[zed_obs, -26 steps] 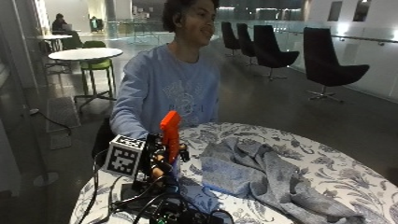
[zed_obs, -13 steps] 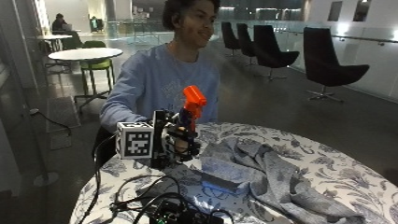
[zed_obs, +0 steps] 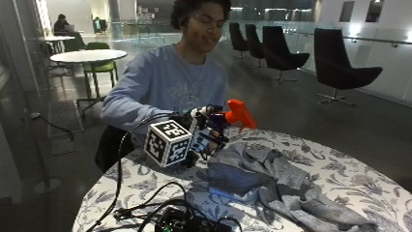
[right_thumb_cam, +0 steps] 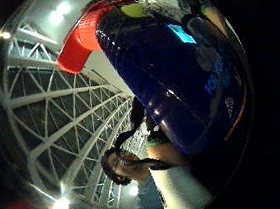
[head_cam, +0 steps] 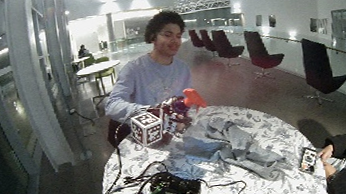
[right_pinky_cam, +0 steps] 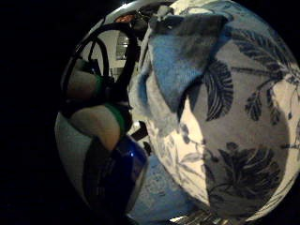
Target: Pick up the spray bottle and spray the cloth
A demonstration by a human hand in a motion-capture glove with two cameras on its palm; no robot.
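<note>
The right hand [zed_obs: 205, 131] has its grip wrapped round the spray bottle [zed_obs: 227, 121], held clear of the tabletop [zed_obs: 334, 179], orange nozzle just above the cloth [zed_obs: 270, 176]. Pickup looks done; spraying the cloth apparently remains.

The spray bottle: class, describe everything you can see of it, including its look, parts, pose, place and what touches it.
The spray bottle has a glossy dark blue body, which looks like plastic, with printed labels, and an orange trigger head at the top. It is lifted off the table, tilted, its orange nozzle pointing out over the grey cloth crumpled on the floral tablecloth. The gloved right hand grips its body; nothing else touches it. No spray is visible.
</note>
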